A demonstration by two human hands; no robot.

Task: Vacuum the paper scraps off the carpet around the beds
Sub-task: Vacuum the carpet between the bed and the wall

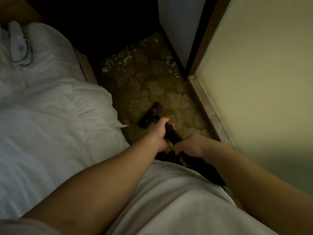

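Both hands hold the black vacuum wand [171, 135]. My left hand [159, 134] grips its upper part, further along the tube. Just behind it my right hand [188, 146] grips the lower end near my body. The black floor head [150, 115], with red marks on top, lies flat on the patterned green-gold carpet [162, 92] in the narrow aisle beside the bed. White paper scraps [126, 59] lie scattered on the carpet beyond the head, toward the dark far end and along the right-hand panel [172, 64].
A bed with a rumpled white duvet [50, 116] fills the left side; a white device with a dark cord [18, 44] lies on it. A stone sill [208, 109] and pale wall border the aisle on the right. A dark recess closes the far end.
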